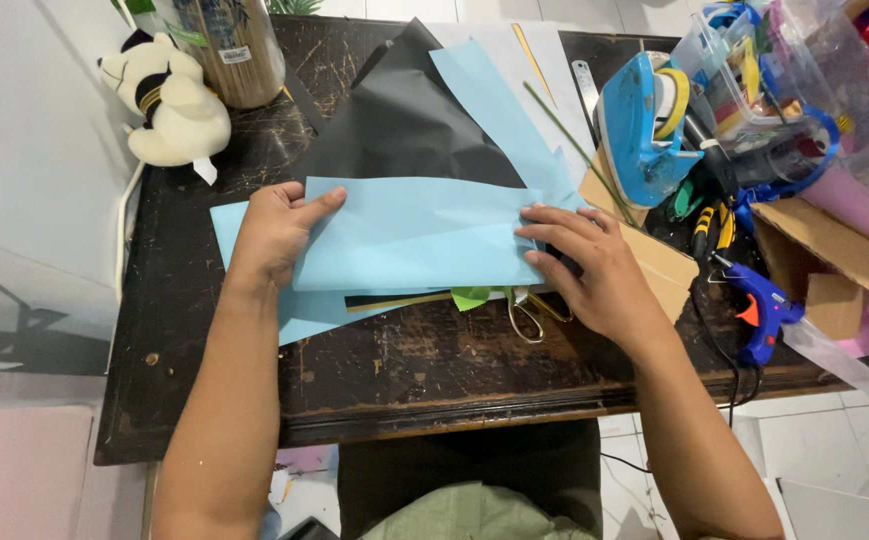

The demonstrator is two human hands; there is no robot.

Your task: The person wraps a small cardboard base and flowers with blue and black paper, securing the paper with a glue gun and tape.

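Light-blue paper, a folded sheet (414, 235), lies in the middle of the dark scratched table (384, 370), on top of another blue sheet and a black sheet (404, 125). My left hand (276, 232) rests flat on its left edge, thumb stretched over the top fold, gripping nothing; my right hand (589, 265) lies open too, fingertips pressing the right edge down. I judge the paper light, thin and limp, quick to crease and apt to slide on the sheets beneath, so it is best pinned at both ends or pinched at a corner. Scissors (529, 315) and a green scrap (471, 297) peek out from under the pile, mostly covered. How many layers the fold has I cannot tell. A blue glue gun (762, 310) lies well to the right.
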